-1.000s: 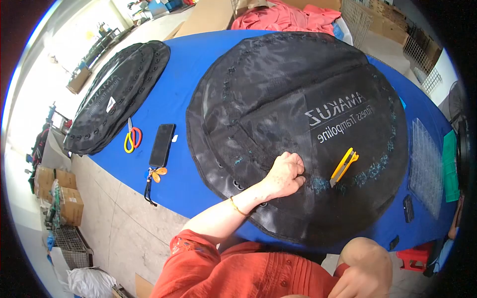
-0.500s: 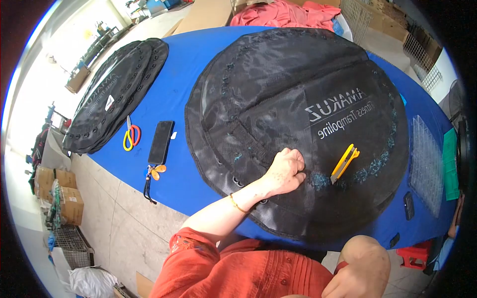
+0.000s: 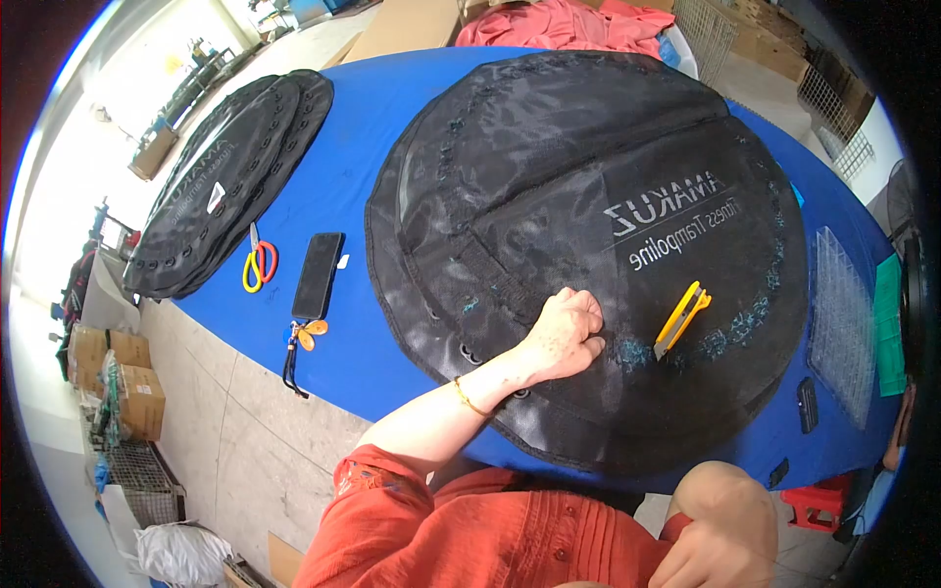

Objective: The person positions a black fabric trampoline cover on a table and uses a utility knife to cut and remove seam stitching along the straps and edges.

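Observation:
My left hand (image 3: 564, 335) lies closed on the large round black mat (image 3: 549, 235), its curled fingers pinching the material near the seam. Just right of it, a yellow cutter (image 3: 683, 318) rests on the mat, blade towards me. Blue-green thread bits (image 3: 735, 333) are scattered along the mat's edge band. Mirrored white lettering shows on the mat. At the bottom edge, close to my body, my right hand (image 3: 720, 563) has its fingers bent together. The frame cuts it off, and anything within it is hidden.
A blue table (image 3: 358, 176) carries stacked black mats (image 3: 225, 186), scissors (image 3: 260, 263) and a phone (image 3: 319, 276) on the left. Clear plastic strips (image 3: 841, 323) and a green tray (image 3: 889, 328) lie right. Pink cloth (image 3: 569, 27) is beyond; a red stool (image 3: 816, 505) stands below right.
The table and its items have shifted slightly upward in view. My left hand keeps its closed grip on the mat at nearly the same spot. My right hand has moved very little.

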Tool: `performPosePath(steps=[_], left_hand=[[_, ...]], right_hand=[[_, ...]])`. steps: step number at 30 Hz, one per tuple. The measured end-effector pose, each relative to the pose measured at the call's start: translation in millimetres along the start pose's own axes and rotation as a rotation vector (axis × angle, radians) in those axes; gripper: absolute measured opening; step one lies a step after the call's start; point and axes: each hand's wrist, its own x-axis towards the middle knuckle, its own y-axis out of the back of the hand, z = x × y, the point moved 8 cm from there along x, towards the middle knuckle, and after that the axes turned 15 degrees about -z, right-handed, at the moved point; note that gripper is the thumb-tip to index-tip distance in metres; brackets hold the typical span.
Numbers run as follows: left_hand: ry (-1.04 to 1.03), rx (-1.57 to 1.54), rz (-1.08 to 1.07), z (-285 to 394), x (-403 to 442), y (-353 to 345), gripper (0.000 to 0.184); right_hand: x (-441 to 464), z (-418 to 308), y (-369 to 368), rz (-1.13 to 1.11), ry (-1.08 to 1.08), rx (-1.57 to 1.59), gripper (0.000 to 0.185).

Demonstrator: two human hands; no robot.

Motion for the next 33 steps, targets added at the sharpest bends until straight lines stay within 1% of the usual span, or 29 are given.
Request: performPosePath(steps=[7,9,13,15,16,18,25,27,28,30,33], left_hand=[[0.005,0.02,0.008,-2.3,0.5,-2.2,0.016],[0.0,0.017,0.011,-2.5,0.8,-2.6,0.016],[0.004,0.008,0.009,-3.0,0.6,-3.0,0.016],[0.006,0.011,0.005,-2.5,0.3,-3.0,0.016],[0.006,0.015,0.003,-2.0,0.6,-2.7,0.016],[0.008,0.01,0.0,-1.5,0.4,-2.0,0.016],[0.025,0.006,-0.018,-2.2,0.5,-2.4,0.016],[0.027,0.003,-0.015,-1.6,0.2,-2.3,0.015],[0.028,0.001,-0.012,-1.5,-0.2,-2.2,0.015],[0.027,-0.003,-0.016,-1.1,-0.2,-1.7,0.015],[0.024,-0.008,-0.016,-1.6,0.1,-2.1,0.015]], right_hand=[[-3.6,2.9,-1.8,-0.011,-0.015,-0.013,0.028],[-5.1,12.2,-9.3,-0.086,-0.123,0.046,0.026],[-6.0,12.8,-13.0,-0.097,-0.12,0.055,0.026],[-6.2,15.8,-14.9,-0.103,-0.176,0.061,0.025],[-6.0,16.1,-14.3,-0.103,-0.176,0.061,0.025],[-4.9,4.5,-5.0,-0.024,-0.032,-0.027,0.024],[-3.2,4.5,-4.1,-0.004,-0.02,-0.034,0.024],[-6.3,10.8,-10.9,-0.059,-0.111,0.004,0.02],[-7.7,10.8,-11.8,-0.058,-0.111,0.004,0.02],[-9.3,16.5,-18.5,-0.122,-0.17,0.045,0.018],[-9.9,17.4,-20.5,-0.146,-0.172,0.04,0.02]])
